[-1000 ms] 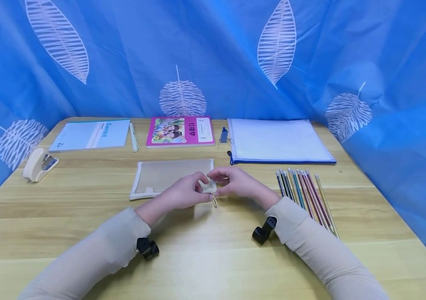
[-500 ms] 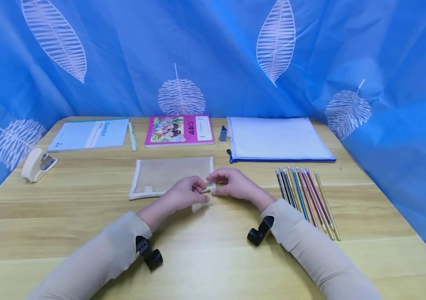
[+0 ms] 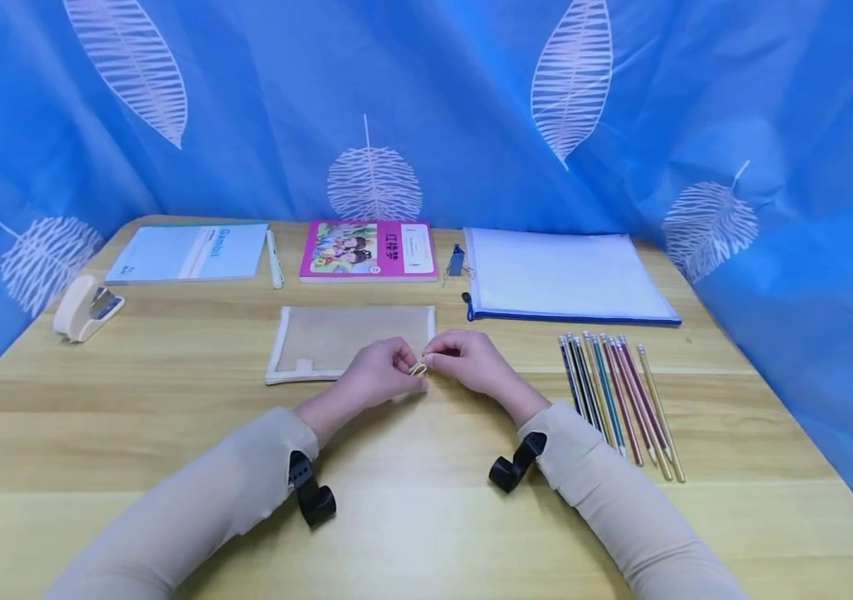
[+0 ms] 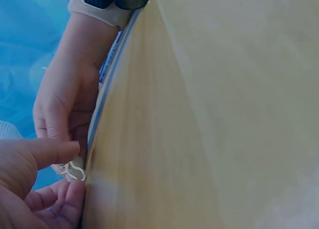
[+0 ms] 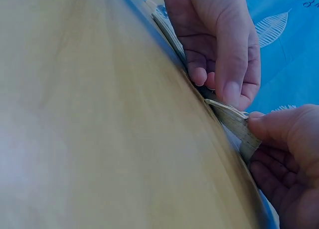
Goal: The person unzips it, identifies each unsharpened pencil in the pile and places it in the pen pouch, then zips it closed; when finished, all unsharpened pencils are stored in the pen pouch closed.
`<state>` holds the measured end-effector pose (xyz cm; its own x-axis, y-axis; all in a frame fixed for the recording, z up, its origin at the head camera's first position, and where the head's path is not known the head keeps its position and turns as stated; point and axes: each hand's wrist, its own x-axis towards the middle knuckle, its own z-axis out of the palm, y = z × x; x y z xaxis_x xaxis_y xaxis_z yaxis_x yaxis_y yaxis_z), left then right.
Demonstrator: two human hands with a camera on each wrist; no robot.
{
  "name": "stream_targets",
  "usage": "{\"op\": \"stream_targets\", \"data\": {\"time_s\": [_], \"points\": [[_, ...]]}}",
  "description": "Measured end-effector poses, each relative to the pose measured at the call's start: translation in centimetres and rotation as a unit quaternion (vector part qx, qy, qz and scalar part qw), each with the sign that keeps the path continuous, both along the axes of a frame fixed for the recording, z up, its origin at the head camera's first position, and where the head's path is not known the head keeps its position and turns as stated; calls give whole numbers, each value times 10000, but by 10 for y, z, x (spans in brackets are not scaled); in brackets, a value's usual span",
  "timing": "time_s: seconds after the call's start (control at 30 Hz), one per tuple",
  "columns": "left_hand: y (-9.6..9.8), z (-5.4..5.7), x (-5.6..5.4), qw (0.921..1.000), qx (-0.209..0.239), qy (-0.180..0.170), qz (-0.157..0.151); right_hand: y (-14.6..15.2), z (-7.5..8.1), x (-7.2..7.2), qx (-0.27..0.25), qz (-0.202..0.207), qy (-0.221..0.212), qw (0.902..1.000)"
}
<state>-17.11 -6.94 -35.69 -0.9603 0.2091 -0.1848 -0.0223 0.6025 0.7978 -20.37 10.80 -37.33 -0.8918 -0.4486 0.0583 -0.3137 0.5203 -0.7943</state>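
A flat beige mesh zip pouch (image 3: 336, 329) with white edging lies on the table in the head view. My right hand (image 3: 471, 364) pinches its near right corner between thumb and fingers. At that same corner my left hand (image 3: 375, 373) has its thumb and index finger about the looped zipper pull (image 3: 418, 367). In the left wrist view the pull (image 4: 76, 172) shows between left thumb and fingertips. In the right wrist view the right thumb (image 5: 271, 126) presses at one end of the pull (image 5: 224, 107). The left palm is hidden in the head view.
Several pencils (image 3: 617, 392) lie to the right. Behind are a white zip folder (image 3: 561, 271), a binder clip (image 3: 457, 261), a pink book (image 3: 369, 250), a pen (image 3: 274, 260) and a blue notebook (image 3: 189, 252). A cream stapler-like tool (image 3: 84, 308) sits at the left.
The fingers of both hands have drawn closer together at the pouch's corner. The zipper pull, which hung down below the left thumb, is now raised between the two hands.
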Motion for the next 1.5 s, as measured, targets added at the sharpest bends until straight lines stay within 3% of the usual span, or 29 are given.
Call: {"op": "stream_targets", "data": {"time_s": [0.27, 0.53, 0.7, 0.87, 1.13, 1.3, 1.5], "points": [[3, -1, -7, 10000, 36, 44, 42, -1, 2, -2, -88, -149, -378, 9991], [3, -3, -9, 9996, -169, 167, -160, -3, 5, -4, -94, -322, -644, 9974], [0, -7, -11, 9990, 452, -17, 13, -2, 4, -6, -153, -320, -707, 9969], [-4, -9, -11, 9917, 1186, -358, 347, -1, 2, -7, -276, -286, -665, 9970], [-9, -10, -13, 9822, 1633, -660, 648, -2, 2, -6, -378, -334, -802, 9955], [-23, -9, -8, 9815, 1621, -731, 709, -4, 2, -4, -396, -319, -836, 9952], [-62, -5, 2, 9864, 1395, -636, 598, -1, 5, -4, -288, -280, -813, 9959]]}}
